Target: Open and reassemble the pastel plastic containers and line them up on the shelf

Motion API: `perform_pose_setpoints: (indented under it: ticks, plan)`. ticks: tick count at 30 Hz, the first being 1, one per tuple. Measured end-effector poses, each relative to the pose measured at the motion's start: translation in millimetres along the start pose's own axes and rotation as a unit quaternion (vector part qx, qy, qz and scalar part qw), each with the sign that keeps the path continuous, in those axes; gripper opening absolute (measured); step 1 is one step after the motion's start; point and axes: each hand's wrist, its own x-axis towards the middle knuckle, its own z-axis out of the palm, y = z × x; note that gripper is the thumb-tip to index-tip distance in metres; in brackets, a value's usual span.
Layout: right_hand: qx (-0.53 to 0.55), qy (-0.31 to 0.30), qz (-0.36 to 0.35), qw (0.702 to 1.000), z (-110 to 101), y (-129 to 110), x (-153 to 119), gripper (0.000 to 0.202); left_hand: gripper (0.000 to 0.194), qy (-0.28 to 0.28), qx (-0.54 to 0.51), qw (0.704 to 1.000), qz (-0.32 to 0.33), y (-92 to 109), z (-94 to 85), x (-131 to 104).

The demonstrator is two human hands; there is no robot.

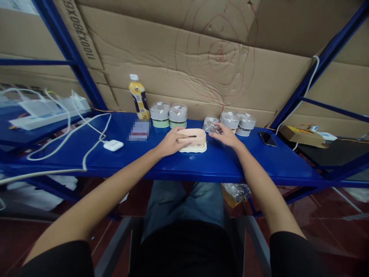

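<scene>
Cream-coloured and oval, a box with a wavy-edged base (193,141) sits on the blue metal table (184,167), the left hand (172,142) gripping its left end, fingers across the top near a dark narrow mark and thumb along the front. The right hand (225,135) is half curled just beyond the box's other end, fingertips at a clear, round plastic piece (211,125); whether it grips this or only touches it, I cannot tell. Behind the right hand stand two round, clear-topped grey containers (229,120) (245,123). Beyond the left hand are two round containers with green bases (160,115) (178,116), and left of these a yellow bottle with a white cap (139,98). Farther left of the left hand lies a small white case (113,145) by a white cable (86,154); well right of the right hand, a dark phone (267,139) lies flat.
</scene>
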Motion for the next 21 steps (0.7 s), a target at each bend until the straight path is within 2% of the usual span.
perform_pose_setpoints:
  ticks: [5,8,11,15,18,21]
  plan:
    - [-0.002,0.011,0.01,1.0,-5,-1,1,0.078,0.047,0.081,0.037,0.993,-0.077,-18,-5.7,3]
    - [-0.002,0.006,0.014,1.0,-9,-2,0,0.078,0.045,0.099,0.039,0.988,-0.109,-21,-8.2,2]
    - [0.014,-0.007,-0.022,1.0,-11,-5,-2,0.077,0.042,0.085,0.025,0.995,-0.051,-13,-7.3,0]
    - [0.056,-0.056,-0.137,0.987,-6,-20,-4,0.079,0.046,0.029,-0.004,0.999,0.014,1,-1.0,-3]
    - [0.047,-0.091,-0.199,0.975,6,-36,0,0.075,0.061,0.004,-0.017,1.0,0.014,3,4.2,-4]
    - [0.027,-0.119,-0.217,0.969,18,-49,10,0.077,0.079,0.009,-0.03,0.999,-0.025,-1,7.6,-4]
